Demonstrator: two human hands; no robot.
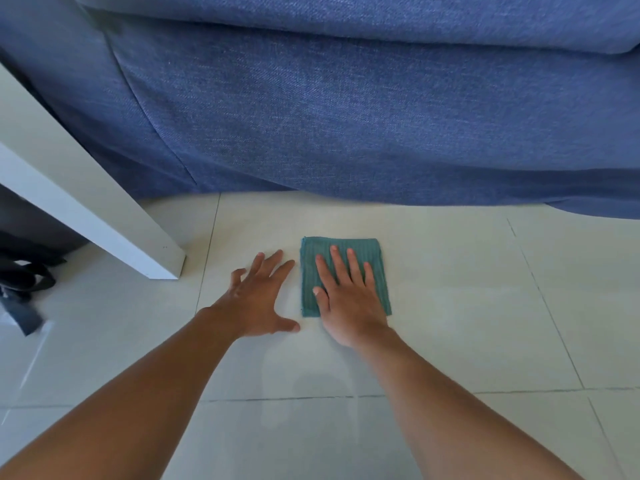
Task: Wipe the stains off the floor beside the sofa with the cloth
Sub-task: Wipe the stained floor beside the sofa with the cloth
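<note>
A folded teal cloth [375, 252] lies flat on the pale tiled floor [467, 306], a short way in front of the blue sofa [346, 116]. My right hand [346, 296] rests flat on the cloth, palm down with fingers spread, covering its lower middle. My left hand [258, 299] is just left of the cloth, palm down on the bare tile with fingers spread, holding nothing. I cannot make out any distinct stain on the tiles; a faint sheen shows near the cloth.
A white table leg [104, 216] slants down to the floor at the left. Dark bag straps [24, 282] lie at the far left edge. The sofa's fabric skirt hangs to the floor behind the cloth. Grout lines cross the tiles.
</note>
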